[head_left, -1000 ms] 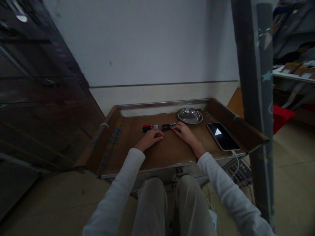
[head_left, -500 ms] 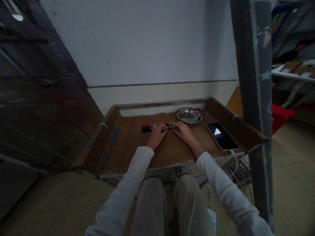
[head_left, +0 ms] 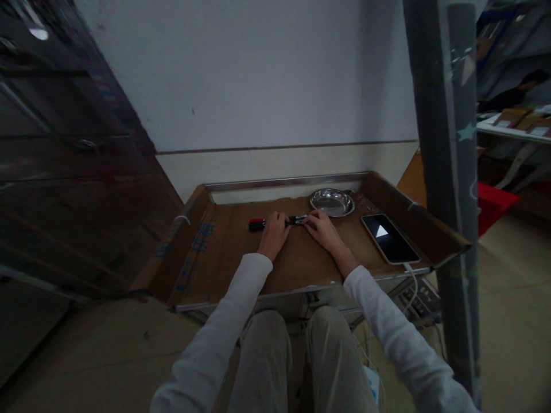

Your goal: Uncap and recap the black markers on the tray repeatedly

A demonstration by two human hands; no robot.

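Left of your fingers the dark cabinet (head_left: 64, 160) stands well apart from the desk (head_left: 297, 264), and the cardboard flap (head_left: 189, 246) with blue print rises as a side wall that keeps small things from rolling off.

Your left hand (head_left: 273, 234) lies on the desk with its fingers (head_left: 278, 220) curled down over the red-capped marker (head_left: 257, 223). Only the marker's red end shows, sticking out just left of those fingers; the rest is hidden under them. The fingers look closed around the barrel, though the dim light leaves the grip itself hard to read.

Just to the right, your right hand (head_left: 323, 229) reaches in so its fingers (head_left: 310, 219) meet the black marker (head_left: 297, 219), which lies flat and end to end with the red-capped one, between the two hands. You cannot tell whether those fingers pinch it or only press on it. Lying in one line, both markers sit within easy reach of either hand.

Beyond your right fingers sits the steel dish (head_left: 332, 202), near but not touching. Further right the phone (head_left: 390, 238) lies face up, lit, with its charging cable (head_left: 412, 281) dropping over the desk's front edge. The grey post (head_left: 447, 172) stands on the far right, well clear of both hands.
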